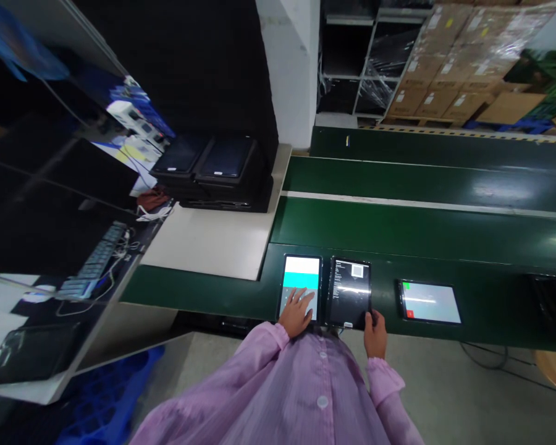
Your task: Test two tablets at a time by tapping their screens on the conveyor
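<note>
My left hand (298, 310) lies over the lower half of a tablet (301, 264) with a white, turquoise and grey screen; its fingers are spread on the glass. Beside it, a second tablet (351, 290) shows a black screen with small white text and a QR code at the top. My right hand (375, 332) is closed on the lower right corner of this black-screen tablet, thumb on the front and the other fingers partly hidden. Further right, a third tablet (429, 301) lies sideways with a pale screen and green and red squares.
The tablets lie on a green bench (343, 222) near its front edge. Stacked black tablets (227, 157) stand at the left behind a white board (213, 241). Dark devices (553, 303) sit at the far right. A keyboard (92, 259) and cables are on the left desk; cartons (445, 74) stand behind.
</note>
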`<state>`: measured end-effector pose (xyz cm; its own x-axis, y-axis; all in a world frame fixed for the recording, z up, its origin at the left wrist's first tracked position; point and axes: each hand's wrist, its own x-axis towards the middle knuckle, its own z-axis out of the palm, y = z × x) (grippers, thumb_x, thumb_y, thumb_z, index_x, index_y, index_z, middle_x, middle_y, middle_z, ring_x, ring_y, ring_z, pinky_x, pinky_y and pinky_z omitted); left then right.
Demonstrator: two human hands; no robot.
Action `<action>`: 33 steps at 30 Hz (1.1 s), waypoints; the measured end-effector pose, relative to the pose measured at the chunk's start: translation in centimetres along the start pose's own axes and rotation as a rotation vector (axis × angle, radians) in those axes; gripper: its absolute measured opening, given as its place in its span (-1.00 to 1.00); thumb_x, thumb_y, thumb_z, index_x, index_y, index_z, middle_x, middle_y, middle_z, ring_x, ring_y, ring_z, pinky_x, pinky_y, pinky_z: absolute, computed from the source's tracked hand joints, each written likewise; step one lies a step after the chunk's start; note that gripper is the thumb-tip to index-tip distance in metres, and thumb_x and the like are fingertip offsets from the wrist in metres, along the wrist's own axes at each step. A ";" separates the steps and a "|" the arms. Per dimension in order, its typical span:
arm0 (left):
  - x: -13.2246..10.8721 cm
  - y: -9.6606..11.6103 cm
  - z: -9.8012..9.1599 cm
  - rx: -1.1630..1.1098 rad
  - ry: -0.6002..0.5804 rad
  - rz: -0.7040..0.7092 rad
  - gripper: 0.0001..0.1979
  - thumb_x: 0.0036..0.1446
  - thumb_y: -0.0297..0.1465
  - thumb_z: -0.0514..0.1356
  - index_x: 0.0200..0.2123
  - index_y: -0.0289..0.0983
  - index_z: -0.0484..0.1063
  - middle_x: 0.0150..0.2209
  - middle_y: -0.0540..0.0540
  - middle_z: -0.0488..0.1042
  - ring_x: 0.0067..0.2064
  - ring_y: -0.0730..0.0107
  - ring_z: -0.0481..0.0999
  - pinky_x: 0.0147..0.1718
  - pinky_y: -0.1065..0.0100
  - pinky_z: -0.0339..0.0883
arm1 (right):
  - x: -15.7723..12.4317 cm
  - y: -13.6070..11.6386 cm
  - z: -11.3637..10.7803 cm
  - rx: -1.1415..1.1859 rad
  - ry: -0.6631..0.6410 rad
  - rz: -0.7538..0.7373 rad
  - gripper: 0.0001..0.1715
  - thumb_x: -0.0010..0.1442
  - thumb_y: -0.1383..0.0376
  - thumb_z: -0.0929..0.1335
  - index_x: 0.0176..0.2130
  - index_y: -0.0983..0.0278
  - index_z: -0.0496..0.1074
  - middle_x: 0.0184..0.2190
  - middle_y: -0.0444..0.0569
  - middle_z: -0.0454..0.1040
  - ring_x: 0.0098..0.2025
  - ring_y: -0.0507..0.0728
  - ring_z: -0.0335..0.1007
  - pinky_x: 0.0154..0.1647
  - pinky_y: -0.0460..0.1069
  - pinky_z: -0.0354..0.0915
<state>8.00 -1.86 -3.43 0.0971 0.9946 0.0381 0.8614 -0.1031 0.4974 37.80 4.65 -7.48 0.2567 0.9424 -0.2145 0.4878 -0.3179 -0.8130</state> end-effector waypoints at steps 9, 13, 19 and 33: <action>0.1 0.1 0.8 0.066 0.026 0.040 -0.44 0.37 -0.39 0.02 0.41 -0.26 0.13 0.34 -0.14 0.38 0.46 0.02 0.14 0.45 -0.17 -0.10 | 0.0 0.0 0.0 0.029 -0.001 0.000 -0.14 0.15 -0.27 0.27 0.08 0.35 0.42 0.03 0.27 0.53 0.08 0.37 0.47 0.14 0.20 0.35; 0.2 0.1 1.0 0.080 0.033 0.043 -0.45 0.37 -0.39 0.03 0.39 -0.26 0.16 0.33 -0.16 0.39 0.45 0.01 0.15 0.44 -0.18 -0.08 | 0.0 -0.3 -0.1 0.028 -0.003 0.009 -0.13 0.14 -0.27 0.27 0.08 0.35 0.42 0.03 0.27 0.54 0.06 0.37 0.48 0.11 0.20 0.36; 0.4 0.4 1.2 0.087 0.045 0.035 -0.45 0.38 -0.37 0.03 0.40 -0.26 0.16 0.32 -0.18 0.40 0.44 0.03 0.17 0.44 -0.18 -0.07 | -0.1 -0.9 -0.2 0.014 -0.012 0.020 -0.14 0.14 -0.26 0.26 0.09 0.35 0.40 0.03 0.27 0.53 0.05 0.36 0.49 0.10 0.18 0.36; 0.1 0.4 0.7 0.045 0.039 0.044 -0.44 0.38 -0.35 0.04 0.41 -0.24 0.17 0.33 -0.16 0.38 0.46 -0.01 0.13 0.44 -0.22 -0.12 | 0.4 -0.4 -0.2 -0.032 0.001 0.003 -0.13 0.15 -0.27 0.25 0.09 0.35 0.41 0.05 0.27 0.53 0.09 0.37 0.47 0.15 0.19 0.34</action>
<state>8.71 -1.84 -3.79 0.1166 0.9888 0.0931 0.8781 -0.1464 0.4555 37.82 5.12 -7.14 0.2594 0.9412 -0.2164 0.5132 -0.3241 -0.7947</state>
